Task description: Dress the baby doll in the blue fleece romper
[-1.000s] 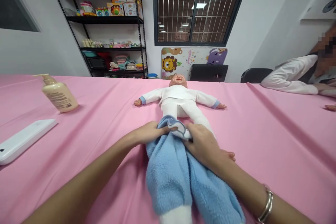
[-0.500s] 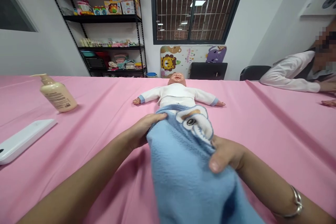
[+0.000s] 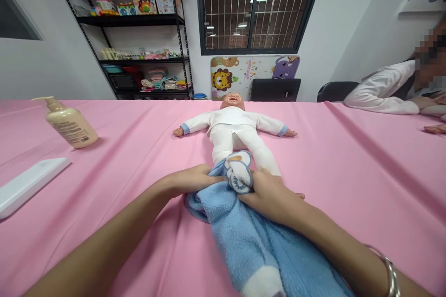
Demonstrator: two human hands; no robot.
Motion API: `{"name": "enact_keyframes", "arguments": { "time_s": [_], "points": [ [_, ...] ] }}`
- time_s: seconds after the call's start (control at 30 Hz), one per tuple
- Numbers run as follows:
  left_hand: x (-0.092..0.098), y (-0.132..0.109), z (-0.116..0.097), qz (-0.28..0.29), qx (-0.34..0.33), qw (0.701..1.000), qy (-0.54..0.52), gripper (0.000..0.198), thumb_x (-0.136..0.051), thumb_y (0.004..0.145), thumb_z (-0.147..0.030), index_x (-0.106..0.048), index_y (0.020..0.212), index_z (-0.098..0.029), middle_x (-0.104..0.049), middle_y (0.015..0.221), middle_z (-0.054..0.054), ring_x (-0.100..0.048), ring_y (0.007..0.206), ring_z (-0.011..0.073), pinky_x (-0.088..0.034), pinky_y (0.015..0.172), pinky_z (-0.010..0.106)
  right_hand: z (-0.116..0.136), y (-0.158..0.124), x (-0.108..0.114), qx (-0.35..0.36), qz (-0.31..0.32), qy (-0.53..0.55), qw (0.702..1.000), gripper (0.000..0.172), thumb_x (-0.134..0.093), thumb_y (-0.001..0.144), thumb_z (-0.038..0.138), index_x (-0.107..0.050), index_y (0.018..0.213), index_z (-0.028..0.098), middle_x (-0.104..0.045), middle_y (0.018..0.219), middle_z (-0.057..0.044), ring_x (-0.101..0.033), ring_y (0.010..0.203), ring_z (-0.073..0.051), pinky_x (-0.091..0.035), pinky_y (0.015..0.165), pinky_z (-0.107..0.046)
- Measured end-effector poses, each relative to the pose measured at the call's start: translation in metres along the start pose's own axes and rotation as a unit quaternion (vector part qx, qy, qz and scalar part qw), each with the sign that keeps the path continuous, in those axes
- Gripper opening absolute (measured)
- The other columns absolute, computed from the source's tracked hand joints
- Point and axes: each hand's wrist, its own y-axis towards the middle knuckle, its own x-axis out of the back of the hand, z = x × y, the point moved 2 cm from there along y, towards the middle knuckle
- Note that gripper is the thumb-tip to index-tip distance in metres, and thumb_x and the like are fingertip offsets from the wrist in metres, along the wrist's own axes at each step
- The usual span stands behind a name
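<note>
A blue fleece baby garment (image 3: 223, 209) with a white animal patch (image 3: 239, 174) and a pale cuff at its lower end is bunched up between my hands. My left hand (image 3: 195, 178) pinches its upper edge on the left. On the right, my right hand (image 3: 275, 195) grips the fabric beside the patch. Just beyond lies a baby doll (image 3: 232, 123) on its back, arms spread, in a white outfit with blue cuffs. The garment and my hands cover part of its lower legs; one foot shows past my right wrist.
A pump bottle (image 3: 71, 125) and a white flat device (image 3: 31, 185) rest at the left on the pink cloth (image 3: 139, 148). At the right, a person in white sleeves (image 3: 386, 88) leans on the table. Behind stand a black shelf (image 3: 128, 20) and a dark monitor (image 3: 275, 89).
Both hands have drawn closer together, gathering the garment into a bunch. Its top edge has moved down toward me, uncovering the doll's legs.
</note>
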Motion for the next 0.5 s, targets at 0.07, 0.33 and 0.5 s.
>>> {"name": "enact_keyframes", "arguments": {
  "time_s": [0.07, 0.33, 0.5],
  "points": [
    [0.001, 0.002, 0.003, -0.006, 0.023, 0.999, -0.030, 0.039, -0.069, 0.075, -0.055, -0.070, 0.078, -0.016, -0.068, 0.078, 0.003, -0.059, 0.072, 0.0184, -0.043, 0.057, 0.023, -0.004, 0.003, 0.002, 0.003, 0.006, 0.087, 0.996, 0.018, -0.055, 0.076, 0.026, -0.062, 0.091, 0.017, -0.063, 0.084, -0.008, -0.058, 0.077, -0.024, -0.043, 0.068, -0.036],
    [0.007, -0.001, 0.003, 0.015, 0.015, 0.972, -0.235, 0.042, -0.073, 0.075, -0.053, -0.073, 0.094, -0.016, -0.072, 0.095, 0.007, -0.063, 0.085, 0.0192, -0.049, 0.072, 0.025, -0.006, 0.007, 0.000, -0.147, 0.109, 0.587, 0.789, 0.033, -0.062, 0.071, 0.013, -0.059, 0.103, 0.013, -0.066, 0.080, -0.006, -0.064, 0.072, -0.018, -0.056, 0.070, -0.032],
    [0.018, -0.012, 0.003, 0.054, -0.083, 0.935, -0.340, 0.040, -0.088, 0.056, -0.044, -0.074, 0.081, -0.017, -0.070, 0.077, 0.003, -0.061, 0.070, 0.0143, -0.049, 0.067, 0.022, 0.001, 0.008, 0.001, -0.179, 0.135, 0.706, 0.672, 0.024, -0.049, 0.078, 0.010, -0.060, 0.099, 0.005, -0.066, 0.071, -0.010, -0.065, 0.064, -0.016, -0.057, 0.065, -0.027]
  ]
}}
